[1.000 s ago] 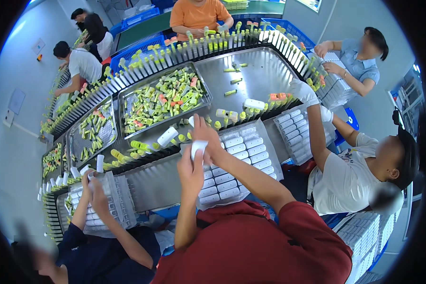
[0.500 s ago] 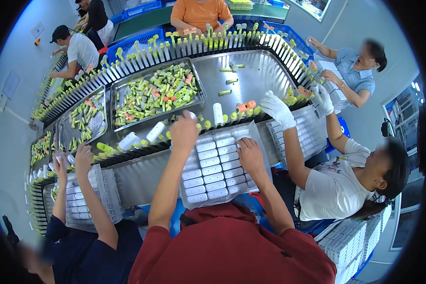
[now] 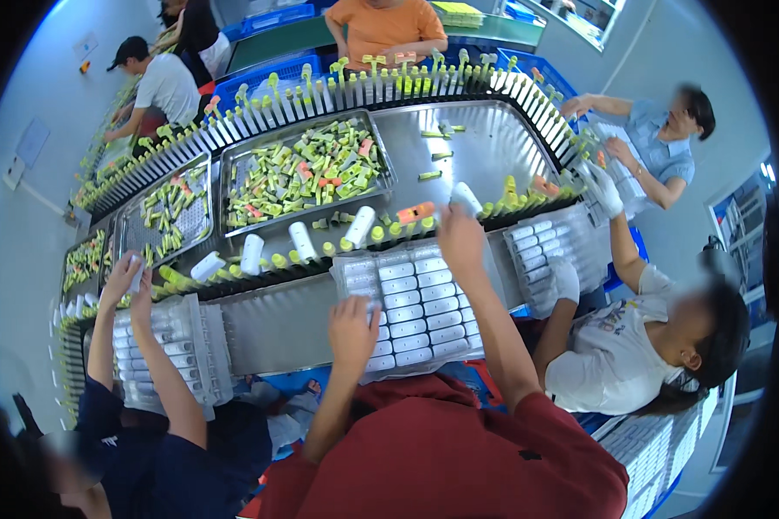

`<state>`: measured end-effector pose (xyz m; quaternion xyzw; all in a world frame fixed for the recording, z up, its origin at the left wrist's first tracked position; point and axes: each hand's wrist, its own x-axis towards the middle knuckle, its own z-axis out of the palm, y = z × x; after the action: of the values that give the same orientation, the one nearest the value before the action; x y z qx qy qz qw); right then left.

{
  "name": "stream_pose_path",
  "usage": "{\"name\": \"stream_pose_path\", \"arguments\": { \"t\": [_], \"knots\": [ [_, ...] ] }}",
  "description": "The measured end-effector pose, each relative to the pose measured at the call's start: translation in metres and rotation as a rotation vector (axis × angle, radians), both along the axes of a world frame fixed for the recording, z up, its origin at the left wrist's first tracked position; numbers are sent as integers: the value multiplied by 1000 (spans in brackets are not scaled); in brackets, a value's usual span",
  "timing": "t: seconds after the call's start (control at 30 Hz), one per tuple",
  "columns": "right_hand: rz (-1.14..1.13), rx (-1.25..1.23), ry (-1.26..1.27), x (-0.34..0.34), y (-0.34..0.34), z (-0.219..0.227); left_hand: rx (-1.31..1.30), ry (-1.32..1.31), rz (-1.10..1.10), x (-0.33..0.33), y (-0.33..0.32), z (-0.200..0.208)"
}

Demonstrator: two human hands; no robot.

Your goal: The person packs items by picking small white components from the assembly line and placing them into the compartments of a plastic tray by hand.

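- Left of the tray (image 3: 344, 273), an open stretch of worktop (image 3: 277, 324) is edged by the rack (image 3: 277, 278).
- White, rounded cases (image 3: 401, 299) are seated in the tray.
- Left hand (image 3: 352, 333) is half-curled over the tray; right hand (image 3: 461, 232) opening, and either's hold, cannot be told.

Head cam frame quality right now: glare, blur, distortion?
Head view: fisheye bows edges toward a black, rounded border; head view: bright sheen across the bare steel surface; head view: right hand looks slightly soft, possibly motion blur; head view: left hand is readable, finger outlines visible.
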<state>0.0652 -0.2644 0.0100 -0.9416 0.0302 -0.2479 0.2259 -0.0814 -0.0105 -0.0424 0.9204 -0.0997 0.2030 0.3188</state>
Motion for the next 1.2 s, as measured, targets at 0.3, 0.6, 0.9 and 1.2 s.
{"name": "stream_pose_path", "arguments": {
  "t": [0.3,0.6,0.9,1.2],
  "knots": [
    [147,-379,12,49,137,-4,100,94,-52,-5,-6,-16],
    [448,-59,144,-15,153,-6,225,-114,-58,-2,-4,12],
    [-8,-482,386,-98,-25,-23,-82,-80,-475,81,-39,114],
    [333,-100,220,-114,-79,-51,590,-80,-475,197,-44,90]
  ]
}}
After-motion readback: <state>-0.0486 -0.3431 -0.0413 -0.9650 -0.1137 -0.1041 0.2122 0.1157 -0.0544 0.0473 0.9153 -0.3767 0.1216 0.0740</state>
